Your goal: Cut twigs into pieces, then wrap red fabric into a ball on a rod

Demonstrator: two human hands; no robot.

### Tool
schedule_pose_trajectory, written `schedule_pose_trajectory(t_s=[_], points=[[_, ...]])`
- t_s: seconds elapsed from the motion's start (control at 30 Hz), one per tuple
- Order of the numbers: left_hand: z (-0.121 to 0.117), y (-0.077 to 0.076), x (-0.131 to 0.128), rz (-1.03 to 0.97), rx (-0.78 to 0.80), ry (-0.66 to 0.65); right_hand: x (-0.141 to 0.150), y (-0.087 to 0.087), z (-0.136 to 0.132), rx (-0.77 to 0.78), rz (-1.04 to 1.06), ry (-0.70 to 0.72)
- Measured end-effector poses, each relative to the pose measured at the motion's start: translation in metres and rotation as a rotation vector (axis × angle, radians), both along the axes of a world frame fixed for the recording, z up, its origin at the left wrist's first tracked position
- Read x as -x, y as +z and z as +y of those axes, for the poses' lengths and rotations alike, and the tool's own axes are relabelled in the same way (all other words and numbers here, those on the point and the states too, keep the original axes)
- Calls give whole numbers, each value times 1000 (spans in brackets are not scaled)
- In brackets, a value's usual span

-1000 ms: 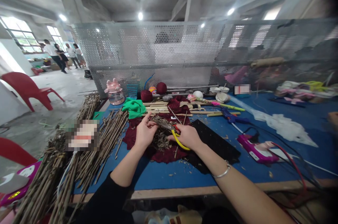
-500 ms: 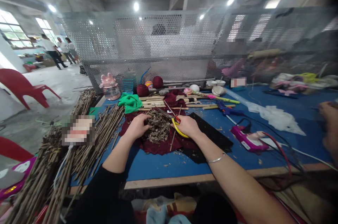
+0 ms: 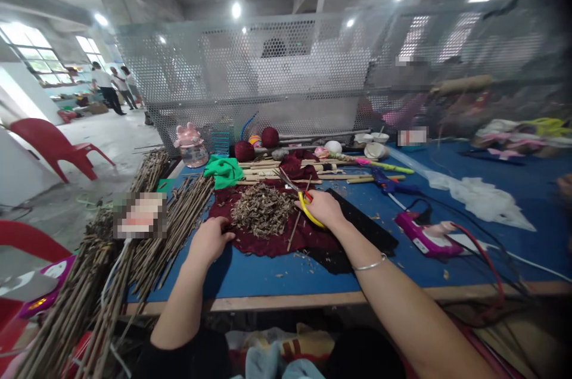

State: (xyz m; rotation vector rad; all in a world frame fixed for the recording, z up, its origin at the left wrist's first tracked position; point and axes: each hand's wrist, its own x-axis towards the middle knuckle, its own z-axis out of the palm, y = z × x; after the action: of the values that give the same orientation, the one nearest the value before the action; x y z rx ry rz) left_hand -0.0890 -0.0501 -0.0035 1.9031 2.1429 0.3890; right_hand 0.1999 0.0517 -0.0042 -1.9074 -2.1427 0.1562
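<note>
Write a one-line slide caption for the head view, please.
Right hand holding scissors beside a heap of dry plant scraps on dark red cloth, left hand by the cloth's edge.

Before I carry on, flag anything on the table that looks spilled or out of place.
Small scraps lie strewn on the blue tabletop, off the dark red cloth that holds the heap of dried plant bits, so they look spilled. A thin stick lies on that cloth, apart from the stalks at left. I see no damage.
</note>
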Motion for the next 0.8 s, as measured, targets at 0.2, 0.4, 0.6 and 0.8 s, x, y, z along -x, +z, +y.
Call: schedule_pose_trajectory(t_s=[0.2,0.4,0.6,0.8], points=[[-20,5,11,63,79,-7,0,3,-2,22,33,-24],[9,31,-14,45,-217,-71,-1,3,1,24,75,-51],[78,19,-65,-203,-183,-142,-3,5,0,-2,104,-56],[88,19,-47,-404,-187,-240,-10,10,4,34,144,-131]])
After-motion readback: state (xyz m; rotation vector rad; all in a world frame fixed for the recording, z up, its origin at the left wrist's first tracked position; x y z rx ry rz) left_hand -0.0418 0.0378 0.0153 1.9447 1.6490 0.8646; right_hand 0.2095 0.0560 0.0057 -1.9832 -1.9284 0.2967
